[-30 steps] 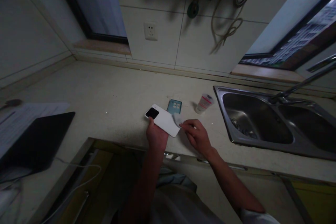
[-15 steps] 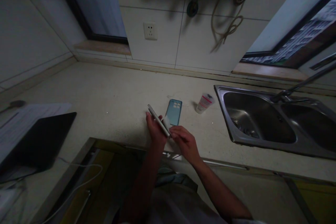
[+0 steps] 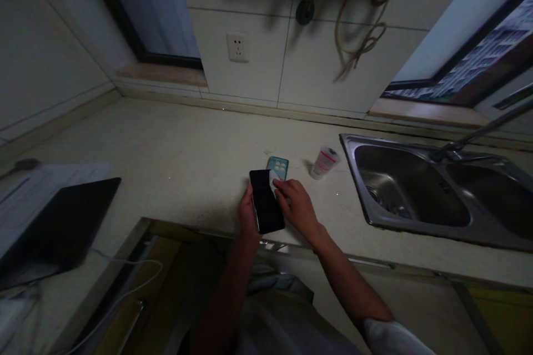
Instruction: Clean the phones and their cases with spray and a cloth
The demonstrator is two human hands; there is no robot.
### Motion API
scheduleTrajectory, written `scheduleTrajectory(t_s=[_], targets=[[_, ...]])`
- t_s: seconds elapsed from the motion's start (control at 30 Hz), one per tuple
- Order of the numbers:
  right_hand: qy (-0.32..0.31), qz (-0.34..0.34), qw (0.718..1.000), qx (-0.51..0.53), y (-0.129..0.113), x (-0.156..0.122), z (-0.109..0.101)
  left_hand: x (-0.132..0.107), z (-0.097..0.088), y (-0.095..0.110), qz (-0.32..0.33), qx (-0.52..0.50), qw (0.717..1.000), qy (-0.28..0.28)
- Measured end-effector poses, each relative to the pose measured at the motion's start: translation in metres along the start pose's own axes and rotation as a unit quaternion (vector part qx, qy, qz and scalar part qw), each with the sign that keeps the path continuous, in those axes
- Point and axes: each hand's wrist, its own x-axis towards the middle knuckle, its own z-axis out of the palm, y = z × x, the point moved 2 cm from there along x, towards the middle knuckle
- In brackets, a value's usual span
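A smartphone with a dark screen faces up toward me, held above the counter's front edge. My left hand is closed round its left side and underside. At the phone's upper right, my right hand pinches a small white wipe, which lies against the screen. Behind the phone, a blue phone case with camera cutouts rests on the counter, its lower part hidden by the phone and my right hand. To the right stands a small translucent cup with pink markings.
A steel double sink with a faucet is set into the counter on the right. On the left lie a black flat laptop-like slab, papers and a white cable. A wall socket is above the counter.
The phone has turned from nearly edge-on to screen-up. My right hand has moved up from its lower edge to its upper right, with the wipe now on the screen.
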Motion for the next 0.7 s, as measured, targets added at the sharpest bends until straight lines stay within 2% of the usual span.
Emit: scheduleTrajectory(t_s=[0.13, 0.2, 0.33, 0.47, 0.6, 0.7], targets=[[-0.036, -0.025, 0.997, -0.058, -0.005, 0.022, 0.003, 0.001, -0.012, -0.001, 0.105, 0.069, 0.986, 0.114], [-0.066, -0.064, 0.993, -0.067, -0.014, 0.025, 0.007, 0.003, -0.017, -0.001, 0.147, 0.082, 0.978, 0.127], [-0.142, -0.162, 0.974, -0.069, -0.032, 0.011, 0.007, 0.008, -0.021, 0.000, 0.118, 0.066, 0.989, 0.064], [-0.186, -0.171, 0.967, -0.020, -0.036, -0.009, -0.010, 0.004, -0.012, -0.001, 0.061, 0.032, 0.997, -0.027], [-0.182, -0.193, 0.963, -0.041, -0.028, -0.016, -0.030, -0.002, 0.001, -0.004, -0.006, -0.038, 0.993, -0.115], [-0.132, -0.178, 0.973, -0.057, -0.016, -0.005, -0.040, -0.005, 0.005, -0.002, -0.040, -0.056, 0.993, -0.099]])
